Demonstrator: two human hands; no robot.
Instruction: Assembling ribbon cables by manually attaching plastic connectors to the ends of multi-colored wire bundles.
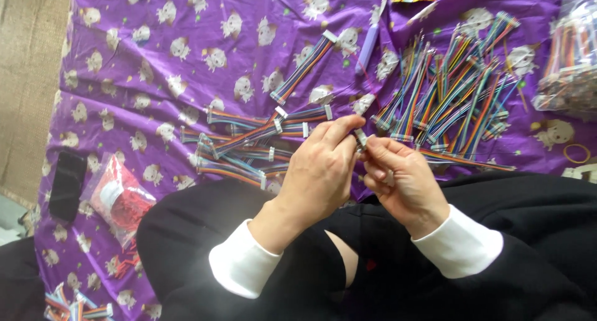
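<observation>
My left hand (pixel 323 168) and my right hand (pixel 401 175) meet over my lap, both pinching a small white connector (pixel 360 137) at the end of a multicoloured ribbon cable (pixel 466 160) that trails off to the right. Just beyond my left hand lies a pile of similar short ribbon cables (pixel 249 144) with white connectors. A larger loose heap of cables (pixel 457 94) spreads out beyond my right hand. All of it rests on a purple patterned cloth (pixel 155 78).
One separate ribbon cable (pixel 303 67) lies further out. A clear bag of red parts (pixel 118 196) and a black phone (pixel 66 184) sit at the left. A clear bag of cables (pixel 572 60) is at the far right, with a rubber band (pixel 577 153) near it.
</observation>
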